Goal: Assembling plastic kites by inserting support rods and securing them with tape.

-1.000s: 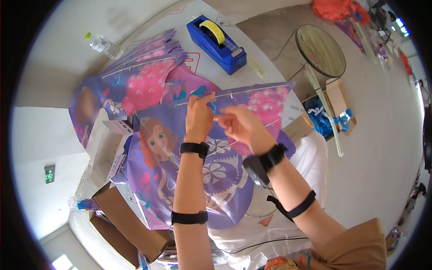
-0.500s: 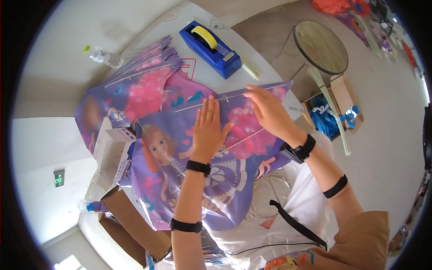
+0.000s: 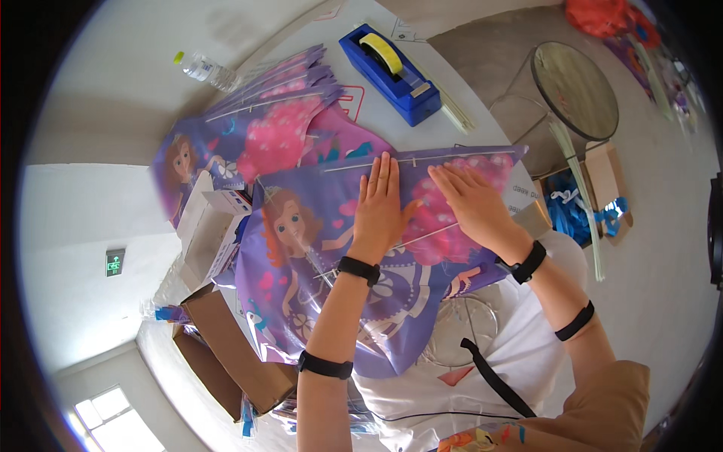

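Note:
A purple kite [image 3: 316,248] printed with a cartoon girl and pink hearts lies spread on the white table [image 3: 301,45] in front of me. My left hand [image 3: 380,203] presses flat on its middle, fingers together and pointing away. My right hand [image 3: 471,200] lies flat beside it on the pink part, next to a thin white rod [image 3: 422,160] that runs along the kite's top edge. Neither hand holds anything.
A stack of several similar kites [image 3: 248,128] lies behind. A blue tape dispenser [image 3: 388,71] with yellow tape and a plastic bottle [image 3: 203,69] stand further back. Cardboard boxes [image 3: 226,339] sit at the left, a round stool [image 3: 576,87] and thin sticks [image 3: 580,196] at the right.
My hands were pinching something small together at the kite's top. They have opened and spread flat on the kite, the right one moving out to the right.

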{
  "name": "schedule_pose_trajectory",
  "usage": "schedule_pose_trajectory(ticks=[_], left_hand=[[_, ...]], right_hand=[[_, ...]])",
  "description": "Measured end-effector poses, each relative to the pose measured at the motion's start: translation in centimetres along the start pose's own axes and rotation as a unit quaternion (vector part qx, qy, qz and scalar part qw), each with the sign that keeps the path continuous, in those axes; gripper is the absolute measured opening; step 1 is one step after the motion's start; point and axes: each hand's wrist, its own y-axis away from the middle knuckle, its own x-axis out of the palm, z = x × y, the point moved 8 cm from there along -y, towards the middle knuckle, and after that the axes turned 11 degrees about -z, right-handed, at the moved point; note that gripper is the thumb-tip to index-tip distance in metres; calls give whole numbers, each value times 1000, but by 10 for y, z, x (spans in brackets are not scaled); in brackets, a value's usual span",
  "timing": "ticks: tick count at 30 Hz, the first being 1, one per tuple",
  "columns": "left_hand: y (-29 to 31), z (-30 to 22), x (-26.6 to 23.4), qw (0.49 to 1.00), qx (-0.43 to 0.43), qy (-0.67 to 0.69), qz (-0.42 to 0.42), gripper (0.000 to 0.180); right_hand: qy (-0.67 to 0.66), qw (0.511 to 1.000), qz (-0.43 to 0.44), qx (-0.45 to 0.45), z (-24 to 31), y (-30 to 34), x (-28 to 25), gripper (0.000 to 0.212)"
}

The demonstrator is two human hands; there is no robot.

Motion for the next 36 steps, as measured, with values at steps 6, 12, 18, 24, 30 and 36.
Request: schedule_pose_trajectory(ticks=[6, 12, 18, 24, 30, 36], left_hand=[[-1, -2, 0, 1000, 1, -5, 8, 80], [-5, 4, 4, 999, -6, -32, -9, 82], [18, 88, -18, 987, -123, -95, -31, 79], [23, 100, -25, 983, -146, -109, 0, 81], [25, 111, -21, 972, -198, -126, -15, 92], [23, 113, -42, 972, -228, -49, 12, 96]], right_hand=[[-48, 999, -13, -19, 2, 0, 5, 53], [-26, 998, -63, -7, -11, -1, 4, 49], [21, 988, -86, 128, -42, 0, -5, 59], [121, 971, -25, 206, -63, 13, -8, 89], [161, 964, -31, 210, -66, 17, -9, 99], [216, 954, 8, 208, -63, 5, -19, 95]])
